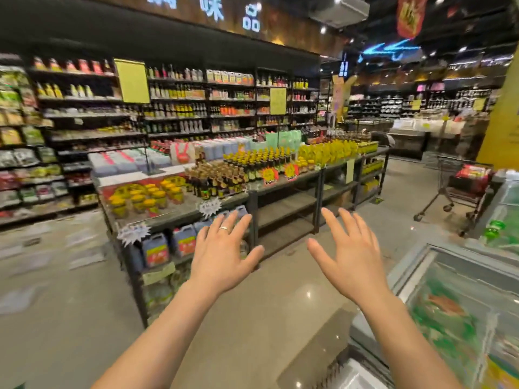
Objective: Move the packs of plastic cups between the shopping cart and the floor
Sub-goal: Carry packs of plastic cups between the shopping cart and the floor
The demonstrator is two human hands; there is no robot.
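Note:
My left hand (222,252) and my right hand (351,255) are both stretched out in front of me at mid-frame, fingers straight and spread, holding nothing. A ring sits on one finger of the left hand. A shopping cart (460,189) stands far off at the right on the floor, with a red package in its basket. No packs of plastic cups show in this view. The picture is blurred.
A low display table (283,186) with jars and bottles runs across the middle, just beyond my hands. Tall stocked shelves (174,108) line the back and left. A glass-topped freezer chest (460,301) sits at the lower right. Grey tiled floor (70,318) lies at the left.

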